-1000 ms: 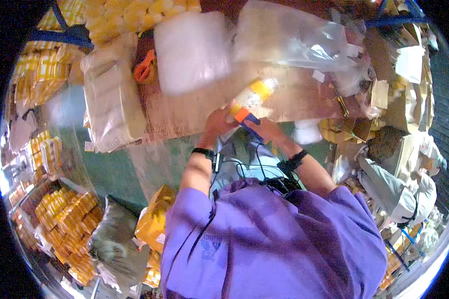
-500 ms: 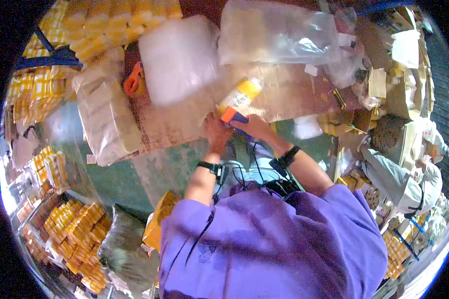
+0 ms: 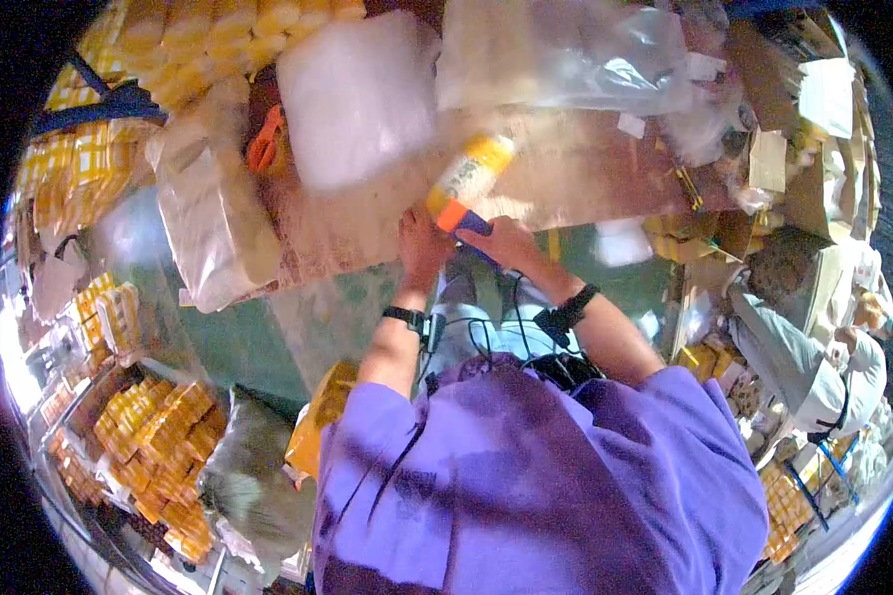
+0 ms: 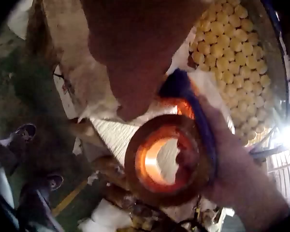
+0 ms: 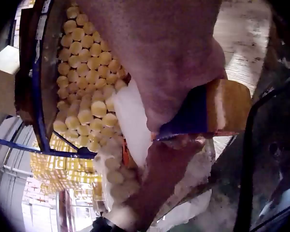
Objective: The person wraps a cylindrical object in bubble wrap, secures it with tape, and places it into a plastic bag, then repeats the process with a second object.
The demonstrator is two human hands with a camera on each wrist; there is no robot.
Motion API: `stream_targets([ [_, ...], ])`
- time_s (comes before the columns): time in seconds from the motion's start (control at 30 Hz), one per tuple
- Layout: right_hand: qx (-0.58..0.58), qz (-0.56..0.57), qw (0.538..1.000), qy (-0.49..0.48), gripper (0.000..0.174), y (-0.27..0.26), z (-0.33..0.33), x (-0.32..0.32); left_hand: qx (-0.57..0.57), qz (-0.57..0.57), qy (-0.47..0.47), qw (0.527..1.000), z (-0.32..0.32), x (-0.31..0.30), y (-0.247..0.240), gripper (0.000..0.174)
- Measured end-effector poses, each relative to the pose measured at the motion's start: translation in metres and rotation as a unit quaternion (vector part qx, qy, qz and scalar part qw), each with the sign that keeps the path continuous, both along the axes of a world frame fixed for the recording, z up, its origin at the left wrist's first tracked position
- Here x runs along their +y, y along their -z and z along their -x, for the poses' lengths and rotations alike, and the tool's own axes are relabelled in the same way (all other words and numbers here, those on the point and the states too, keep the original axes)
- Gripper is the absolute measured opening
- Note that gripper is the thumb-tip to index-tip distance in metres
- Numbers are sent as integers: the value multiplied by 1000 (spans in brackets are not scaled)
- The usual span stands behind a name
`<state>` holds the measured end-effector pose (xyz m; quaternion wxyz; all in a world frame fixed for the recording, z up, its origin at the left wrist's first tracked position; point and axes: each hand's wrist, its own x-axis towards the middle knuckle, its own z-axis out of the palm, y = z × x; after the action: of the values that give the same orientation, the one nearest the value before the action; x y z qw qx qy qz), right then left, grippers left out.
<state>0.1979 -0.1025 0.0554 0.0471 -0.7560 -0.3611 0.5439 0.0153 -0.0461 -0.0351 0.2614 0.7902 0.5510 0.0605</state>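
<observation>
A yellow and white bottle-shaped package [image 3: 473,171] slants over the near part of the worktable in the head view. At its near end, my left hand [image 3: 425,240] grips it, with much of the hold hidden. My right hand [image 3: 511,245] grips a blue and orange tape dispenser [image 3: 453,216], its orange end right at the package's near end. In the left wrist view, the ring of the tape roll [image 4: 135,162] shows beside the blue frame. From the right wrist, the brown tape roll [image 5: 229,106] sticks out past my right hand [image 5: 174,63], above my left hand [image 5: 157,174].
White foam-like sheeting [image 3: 357,99] and clear plastic bags [image 3: 566,59] lie across the worktable [image 3: 347,233]. An orange-handled tool [image 3: 265,141] rests beside a large wrapped bundle [image 3: 213,213]. Many yellow-topped rolls [image 5: 87,58] are stacked behind. Another person [image 3: 814,357] is at right.
The dispenser and package have shifted left in the head view, with both hands close together throughout. My left hand has moved slightly left. The head view itself has turned a little.
</observation>
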Motion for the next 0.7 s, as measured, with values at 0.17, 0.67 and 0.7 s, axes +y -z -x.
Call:
stream_targets([
  [0.17,-53,-68,994,-65,83,0,-5,5,-85,228,29,969,13,28,-52,87],
  [0.67,-106,-90,981,-138,89,31,-5,11,7,146,-15,989,22,22,-18,101],
  [0.7,-90,-70,984,-138,89,28,-4,14,-39,212,12,976,29,37,-16,100],
])
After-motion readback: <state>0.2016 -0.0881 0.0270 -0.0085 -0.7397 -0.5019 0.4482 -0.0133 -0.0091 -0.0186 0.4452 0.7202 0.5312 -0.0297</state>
